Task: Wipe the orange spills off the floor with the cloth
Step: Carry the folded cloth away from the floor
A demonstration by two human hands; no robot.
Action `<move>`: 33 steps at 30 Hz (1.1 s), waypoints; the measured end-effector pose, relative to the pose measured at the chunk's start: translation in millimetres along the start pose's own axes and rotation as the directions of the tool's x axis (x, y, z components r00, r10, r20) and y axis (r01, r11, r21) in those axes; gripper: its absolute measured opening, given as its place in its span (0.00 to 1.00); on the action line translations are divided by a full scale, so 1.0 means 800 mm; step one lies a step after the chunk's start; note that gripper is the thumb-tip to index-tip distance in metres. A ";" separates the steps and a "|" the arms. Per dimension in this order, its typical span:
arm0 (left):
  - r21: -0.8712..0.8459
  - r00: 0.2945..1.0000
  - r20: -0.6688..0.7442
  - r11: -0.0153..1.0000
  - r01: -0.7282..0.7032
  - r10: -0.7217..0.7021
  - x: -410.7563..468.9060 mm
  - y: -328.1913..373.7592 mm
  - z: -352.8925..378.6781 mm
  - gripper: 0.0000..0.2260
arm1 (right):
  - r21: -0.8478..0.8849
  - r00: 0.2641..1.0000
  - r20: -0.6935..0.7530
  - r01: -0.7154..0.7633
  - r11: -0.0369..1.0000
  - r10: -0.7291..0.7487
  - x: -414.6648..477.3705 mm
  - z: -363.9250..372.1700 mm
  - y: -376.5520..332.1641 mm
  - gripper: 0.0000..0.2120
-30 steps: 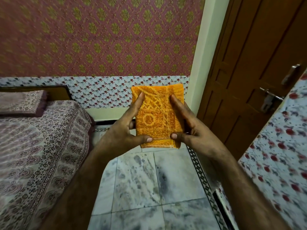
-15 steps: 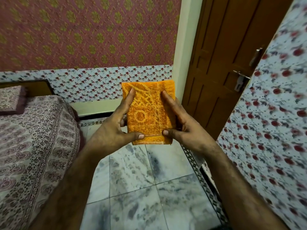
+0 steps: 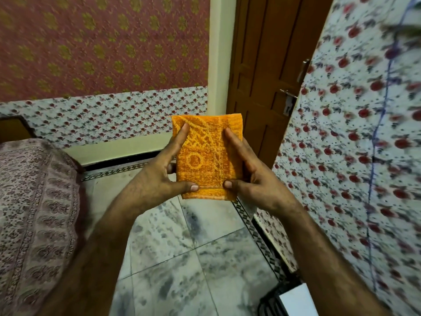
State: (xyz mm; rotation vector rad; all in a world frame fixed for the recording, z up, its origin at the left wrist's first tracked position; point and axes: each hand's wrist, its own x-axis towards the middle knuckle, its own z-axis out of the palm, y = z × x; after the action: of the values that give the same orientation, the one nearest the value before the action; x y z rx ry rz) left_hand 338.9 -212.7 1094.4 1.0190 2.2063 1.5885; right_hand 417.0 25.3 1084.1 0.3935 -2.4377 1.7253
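1. In the head view we see a folded orange cloth held upright in mid-air, in front of us and well above the floor, with its patterned face turned toward us.
2. Our left hand grips the cloth's left edge: the thumb presses on the lower front, the index finger lies stretched up along the front, and the other fingers curl behind.
3. Our right hand mirrors it on the right edge, thumb on the lower front, index finger stretched up the front, the rest wrapped behind.
4. Both hands are closed on the cloth, and the two thumb tips sit near each other without touching.
5. The floor below is pale marble tile with grey mottling and a dark patterned border along the walls; we cannot make out any orange spill on the part that shows.
6. A bed with a printed cover stands at the left, touching the back wall.
7. A brown wooden door with a metal handle stands behind the cloth, to its right.
8. A flowered wall fills the right side, somewhat blurred.
9. A white box shows at the bottom edge, beside the right forearm.
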 end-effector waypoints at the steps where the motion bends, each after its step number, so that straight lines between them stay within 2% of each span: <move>1: -0.001 1.000 0.022 1.000 0.005 -0.005 0.006 0.002 0.009 0.51 | -0.001 1.000 -0.014 -0.009 1.000 0.009 -0.009 -0.008 0.002 0.48; 12: -0.079 0.970 0.244 0.997 0.007 0.012 0.075 0.022 0.152 0.51 | 0.024 0.953 -0.250 -0.173 0.985 0.174 -0.133 -0.103 0.038 0.48; 20: -0.104 0.901 0.430 0.994 -0.017 0.060 0.112 0.031 0.286 0.50 | -0.020 0.883 -0.416 -0.248 0.969 0.218 -0.244 -0.162 0.074 0.48; 27: -0.118 0.775 0.625 0.993 -0.024 0.093 0.140 0.017 0.393 0.51 | 0.049 0.763 -0.573 -0.332 0.942 0.299 -0.341 -0.185 0.108 0.46; 33: -0.064 0.652 0.756 0.998 -0.021 0.062 0.158 0.007 0.480 0.51 | 0.147 0.619 -0.689 -0.390 0.909 0.377 -0.410 -0.180 0.148 0.46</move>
State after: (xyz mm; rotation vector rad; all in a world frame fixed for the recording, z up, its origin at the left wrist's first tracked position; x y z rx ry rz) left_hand 463.5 154.2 978.1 1.3972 1.5411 0.9277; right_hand 690.5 242.9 942.3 -0.7458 -2.0052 1.5576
